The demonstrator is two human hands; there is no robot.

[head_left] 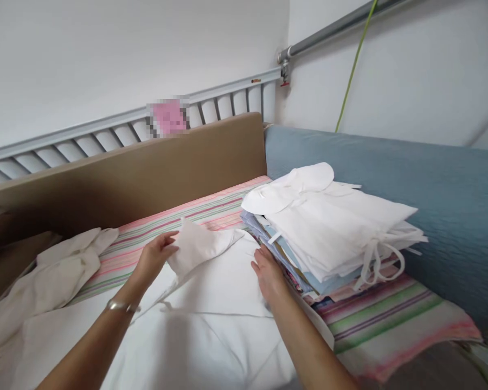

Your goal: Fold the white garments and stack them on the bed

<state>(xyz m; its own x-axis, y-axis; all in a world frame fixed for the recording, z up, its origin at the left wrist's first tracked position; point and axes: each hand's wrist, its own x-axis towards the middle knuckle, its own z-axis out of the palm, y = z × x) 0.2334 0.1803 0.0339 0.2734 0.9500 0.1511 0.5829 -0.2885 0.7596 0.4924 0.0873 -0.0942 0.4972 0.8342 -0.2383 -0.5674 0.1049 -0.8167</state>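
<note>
A white collared garment (223,292) lies spread in front of me on a striped cloth. My left hand (156,257), with a silver bracelet at its wrist, pinches the tip of the collar (197,244) and lifts it a little off the rest of the fabric. Fingers stretched out, my right hand (269,273) lies on the garment's right edge. Just beyond that hand is a stack of folded clothes (284,252). On top of it rests a folded white garment (329,216) with a rounded collar and a tied bow (376,262).
Off-white crumpled cloth (65,265) lies on the left. A brown padded board (187,168) and a blue padded bolster (390,168) border the striped cloth (382,319). Behind the board stands a white radiator (93,143), and a green cord (355,67) hangs on the right.
</note>
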